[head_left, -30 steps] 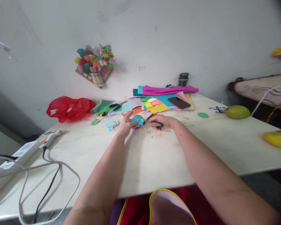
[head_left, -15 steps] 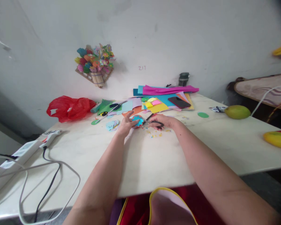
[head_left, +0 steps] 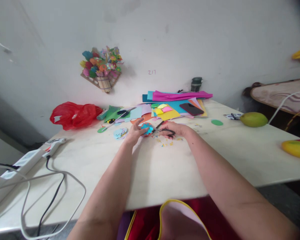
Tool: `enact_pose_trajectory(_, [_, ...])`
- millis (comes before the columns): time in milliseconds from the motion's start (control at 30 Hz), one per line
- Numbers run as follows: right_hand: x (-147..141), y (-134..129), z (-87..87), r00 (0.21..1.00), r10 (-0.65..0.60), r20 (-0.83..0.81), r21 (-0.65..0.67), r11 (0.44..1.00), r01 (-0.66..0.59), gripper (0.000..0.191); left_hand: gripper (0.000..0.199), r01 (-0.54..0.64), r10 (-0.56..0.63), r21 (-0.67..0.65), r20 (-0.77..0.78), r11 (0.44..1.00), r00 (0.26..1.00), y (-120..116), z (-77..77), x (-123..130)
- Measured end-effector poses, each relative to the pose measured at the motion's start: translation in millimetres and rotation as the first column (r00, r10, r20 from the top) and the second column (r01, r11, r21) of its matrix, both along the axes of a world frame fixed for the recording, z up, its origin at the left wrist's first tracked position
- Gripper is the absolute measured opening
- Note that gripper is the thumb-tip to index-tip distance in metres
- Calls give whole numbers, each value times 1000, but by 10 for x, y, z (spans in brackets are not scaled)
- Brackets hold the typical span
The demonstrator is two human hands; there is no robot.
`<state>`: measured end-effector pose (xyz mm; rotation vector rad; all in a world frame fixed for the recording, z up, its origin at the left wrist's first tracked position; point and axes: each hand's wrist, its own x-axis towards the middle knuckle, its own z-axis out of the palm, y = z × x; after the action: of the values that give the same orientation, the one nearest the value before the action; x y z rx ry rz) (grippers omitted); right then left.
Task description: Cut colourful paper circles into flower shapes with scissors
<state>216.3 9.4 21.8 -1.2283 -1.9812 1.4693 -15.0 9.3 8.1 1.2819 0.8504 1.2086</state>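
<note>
My left hand (head_left: pixel 135 132) pinches a blue paper cutout (head_left: pixel 147 129) with a scalloped edge, thumb and fingers closed on its left side. In my right hand (head_left: pixel 175 129) is a pair of scissors (head_left: pixel 170 133) with dark handles, its blades reaching left to the edge of the blue paper. Behind the cutout shows something orange-red, partly hidden. Small paper scraps (head_left: pixel 165 144) lie on the table just below the scissors. Left of my left hand sits a little pile of pale scalloped paper pieces (head_left: pixel 120 133).
Coloured paper sheets (head_left: pixel 173 116) and a phone (head_left: pixel 191 109) lie behind my hands. A red plastic bag (head_left: pixel 75 115), second scissors (head_left: pixel 123 113) and a power strip (head_left: pixel 27 163) with cables are leftward. A green circle (head_left: pixel 217 122) and a mango (head_left: pixel 253 119) lie rightward on the table (head_left: pixel 162 176).
Both hands stay in nearly the same place. The scissor blades have shifted slightly against the blue paper cutout.
</note>
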Motion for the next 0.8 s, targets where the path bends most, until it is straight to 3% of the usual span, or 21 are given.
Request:
enact_pose_trajectory(500, [22,58,-67,999,18,-47,-46,999,-20,24,109,55,-54,38,-25,998,998,-13,12,-25])
enact_pose_trajectory(800, [8,-13,-18,998,10,-54,-59,998,-13,25,108,90,-89,31,-26,995,996,-6,2,-41])
